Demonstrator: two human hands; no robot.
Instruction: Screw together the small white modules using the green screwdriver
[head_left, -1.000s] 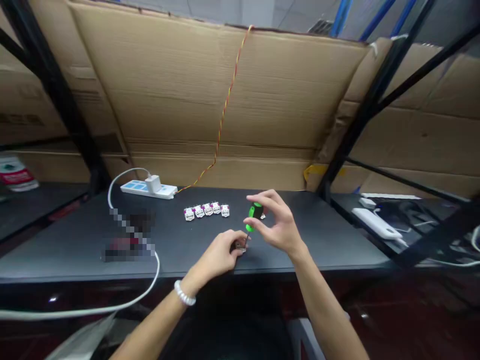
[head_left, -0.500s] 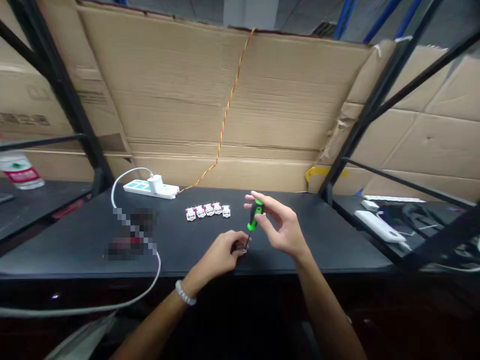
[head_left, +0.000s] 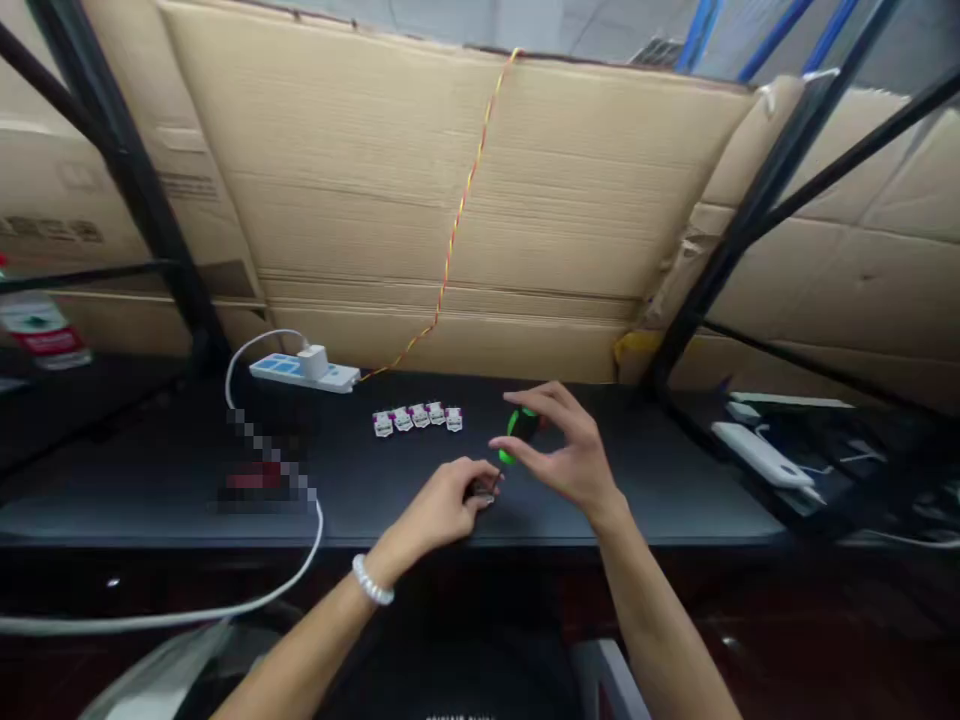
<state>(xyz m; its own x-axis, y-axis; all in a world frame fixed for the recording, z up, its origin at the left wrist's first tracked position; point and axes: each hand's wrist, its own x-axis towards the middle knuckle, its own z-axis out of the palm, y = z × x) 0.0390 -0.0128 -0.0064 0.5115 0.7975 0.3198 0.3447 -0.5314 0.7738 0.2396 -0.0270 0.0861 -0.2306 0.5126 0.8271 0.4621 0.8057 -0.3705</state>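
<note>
My right hand (head_left: 564, 450) grips a small screwdriver with a green and black handle (head_left: 519, 432), held nearly upright with its tip down. My left hand (head_left: 442, 505) pinches a small dark part (head_left: 482, 489) flat on the black table (head_left: 645, 480), right under the screwdriver tip. A row of several small white and magenta parts (head_left: 418, 418) lies just beyond my hands. A bead bracelet (head_left: 373, 582) circles my left wrist.
A white power strip (head_left: 294, 372) with a plugged charger sits at the back left, its white cable (head_left: 285, 580) looping off the front edge. Cardboard sheets (head_left: 480, 200) wall the back. Black rack posts stand at both sides. White devices (head_left: 756, 452) lie on the right shelf.
My right hand's fingers have shifted around the screwdriver handle, as if turning it, and the hand dropped slightly. My left hand stays on the small part.
</note>
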